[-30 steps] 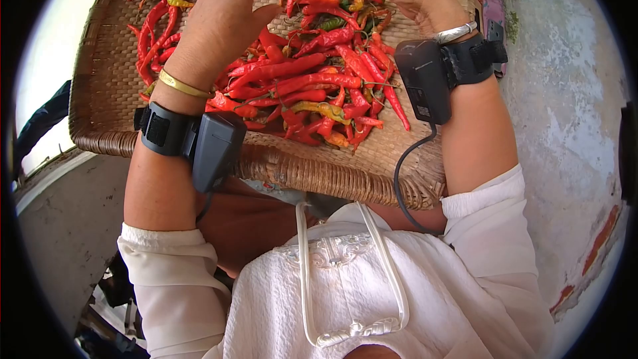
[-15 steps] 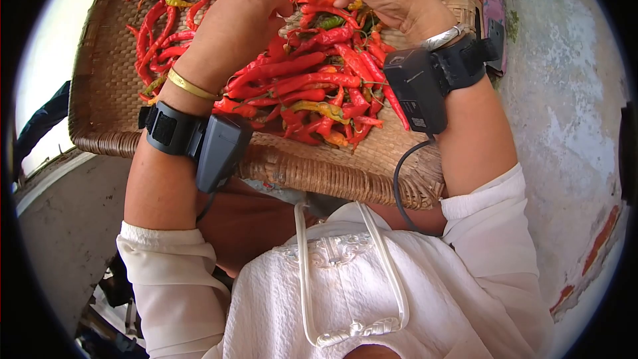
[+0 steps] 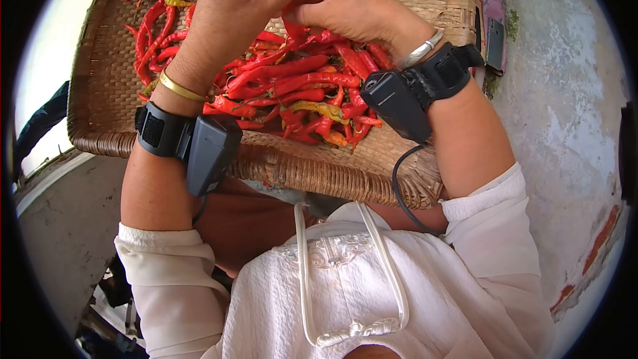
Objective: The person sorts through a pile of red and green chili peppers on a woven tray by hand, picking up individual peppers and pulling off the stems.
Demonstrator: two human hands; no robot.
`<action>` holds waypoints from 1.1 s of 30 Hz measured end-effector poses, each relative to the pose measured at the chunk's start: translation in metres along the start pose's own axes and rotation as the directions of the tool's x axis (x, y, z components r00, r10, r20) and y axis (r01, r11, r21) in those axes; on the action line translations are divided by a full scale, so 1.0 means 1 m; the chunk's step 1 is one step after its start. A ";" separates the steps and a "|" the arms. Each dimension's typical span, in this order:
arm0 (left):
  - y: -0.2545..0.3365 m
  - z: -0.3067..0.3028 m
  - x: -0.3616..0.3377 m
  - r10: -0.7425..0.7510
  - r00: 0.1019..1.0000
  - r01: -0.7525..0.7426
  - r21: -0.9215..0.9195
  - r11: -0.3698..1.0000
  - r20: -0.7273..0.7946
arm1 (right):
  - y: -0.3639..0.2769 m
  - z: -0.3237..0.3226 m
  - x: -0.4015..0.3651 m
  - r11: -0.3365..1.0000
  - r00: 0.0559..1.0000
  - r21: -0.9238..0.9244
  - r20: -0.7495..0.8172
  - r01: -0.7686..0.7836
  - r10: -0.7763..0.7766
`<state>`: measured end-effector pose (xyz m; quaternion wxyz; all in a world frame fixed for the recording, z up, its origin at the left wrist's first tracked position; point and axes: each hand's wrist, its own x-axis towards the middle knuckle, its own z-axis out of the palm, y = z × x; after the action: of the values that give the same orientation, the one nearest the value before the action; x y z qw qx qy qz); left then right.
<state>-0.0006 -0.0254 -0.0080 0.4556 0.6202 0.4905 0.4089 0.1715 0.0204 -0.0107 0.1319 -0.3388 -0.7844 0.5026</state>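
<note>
My left hand (image 3: 246,6) and my right hand (image 3: 342,6) meet over the far part of a woven basket tray (image 3: 392,159). Their fingers are closed in a pinch, thumbs close together, around a red chili pepper (image 3: 292,28) that shows partly between and below them. Fingers cover most of it. Right under the hands lies a heap of red chili peppers (image 3: 299,83), with a yellowish one (image 3: 319,110) among them near the front.
More peppers (image 3: 156,40) lie at the tray's left and far side. A raised wicker rim (image 3: 319,176) runs along my lap. Beyond the right rim, a phone (image 3: 495,43) rests beside a worn wall (image 3: 565,93). Wrist devices with cables (image 3: 405,173) sit on both forearms.
Both hands have come together above the heap. My right hand has moved left and slightly down, my left hand up, and a red chili pepper is now between their fingers.
</note>
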 end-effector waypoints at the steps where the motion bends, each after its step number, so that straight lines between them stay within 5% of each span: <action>1: 0.001 0.000 0.000 -0.008 1.000 0.008 -0.066 0.998 -0.003 | 0.000 0.001 0.001 1.000 0.999 -0.008 -0.028 -0.030 0.029; 5: 0.007 -0.006 -0.001 -0.003 0.996 0.006 0.037 0.999 -0.089 | -0.001 0.001 0.002 0.990 1.000 0.140 -0.009 -0.015 0.016; 7: 0.007 -0.009 -0.001 -0.031 0.991 0.024 -0.054 0.998 -0.127 | -0.005 0.000 0.000 0.999 0.999 -0.003 0.021 -0.046 0.047; 10: 0.005 -0.010 0.001 -0.023 0.983 0.014 -0.050 0.999 -0.181 | -0.023 -0.004 -0.006 0.977 0.954 -0.029 0.215 -0.210 0.211; 12: 0.006 -0.009 0.001 -0.025 0.981 0.014 -0.060 0.998 -0.191 | -0.022 -0.004 -0.007 0.978 0.957 -0.038 0.202 -0.204 0.208; 15: 0.011 -0.005 0.000 -0.112 0.990 0.109 -0.043 0.993 -0.088 | -0.016 -0.006 -0.007 0.981 0.969 0.017 0.160 -0.195 0.189; 17: 0.009 -0.001 -0.001 -0.252 0.966 0.242 0.143 0.960 0.051 | -0.013 -0.008 -0.006 0.979 0.976 0.080 0.129 -0.187 0.176; 22: 0.010 -0.004 -0.001 -0.217 0.973 0.200 0.171 0.965 0.082 | -0.019 -0.020 -0.007 0.966 0.964 -0.131 0.117 -0.224 0.239; 23: 0.008 -0.004 -0.002 -0.174 0.983 0.147 0.331 0.932 0.051 | -0.021 -0.027 -0.007 0.966 0.964 -0.132 0.117 -0.223 0.238; 25: 0.003 -0.005 -0.003 -0.126 0.992 0.100 0.484 0.869 0.023 | -0.018 -0.044 -0.002 0.957 0.957 0.018 -0.013 -0.288 0.288; 27: -0.003 -0.005 -0.005 -0.068 0.988 -0.054 0.729 0.682 0.137 | -0.008 -0.048 -0.001 0.861 0.955 0.508 -0.237 -0.033 0.177; 29: -0.009 -0.004 -0.008 -0.046 0.989 -0.070 0.723 0.688 0.140 | -0.007 -0.049 -0.001 0.715 0.913 0.693 -0.346 0.094 0.215; 33: -0.014 -0.003 -0.010 -0.078 0.973 -0.133 0.802 0.583 0.218 | -0.005 -0.040 -0.001 0.750 0.915 0.658 -0.338 0.060 0.223</action>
<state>-0.0086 -0.0336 -0.0217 0.1689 0.8099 0.5571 0.0724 0.1919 0.0463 0.0119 0.3752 -0.3995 -0.4987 0.6715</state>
